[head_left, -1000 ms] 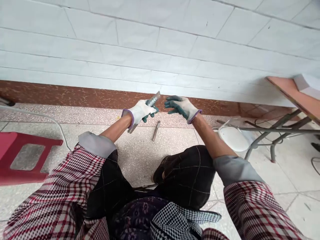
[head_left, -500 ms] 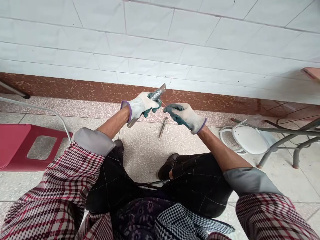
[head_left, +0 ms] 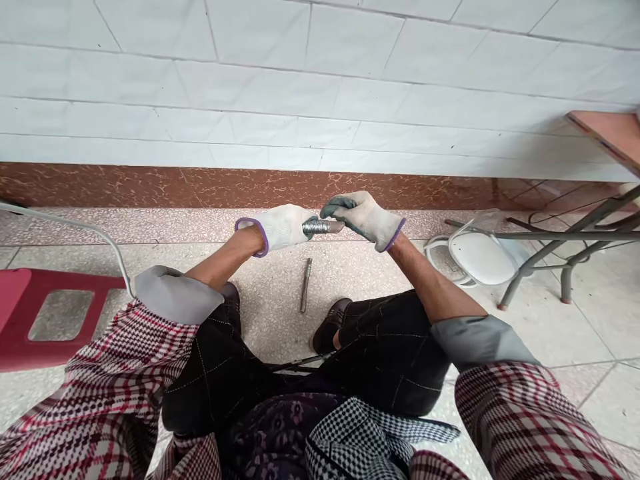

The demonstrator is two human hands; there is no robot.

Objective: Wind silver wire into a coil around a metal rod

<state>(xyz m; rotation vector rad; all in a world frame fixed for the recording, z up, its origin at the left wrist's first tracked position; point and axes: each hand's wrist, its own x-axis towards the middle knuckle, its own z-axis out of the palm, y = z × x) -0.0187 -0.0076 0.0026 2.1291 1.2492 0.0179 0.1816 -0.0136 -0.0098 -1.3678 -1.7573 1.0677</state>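
Observation:
My left hand (head_left: pixel 283 228), in a white knit glove with a green palm and purple cuff, grips a flat metal bar wound with a tight coil of silver wire (head_left: pixel 317 227). The bar's bare tip sticks out to the right of the coil. My right hand (head_left: pixel 363 217), gloved the same way, has its green fingers curled over the far end of the coil, touching the left glove's fingers. A short metal rod (head_left: pixel 306 285) lies on the speckled floor below my hands. Any thin loose wire end is too fine to see.
Tiled white wall (head_left: pixel 320 93) with a brown skirting (head_left: pixel 250 188) stands ahead. A red plastic stool (head_left: pixel 60 313) sits at left, a grey tube (head_left: pixel 70 223) above it. At right stand a white round seat (head_left: pixel 480 257) and a folding table's metal legs (head_left: pixel 560 250).
The wire-wound bar has swung from a steep slant to nearly level. My right hand has closed in from a small gap onto the coil's end. The view has tilted slightly.

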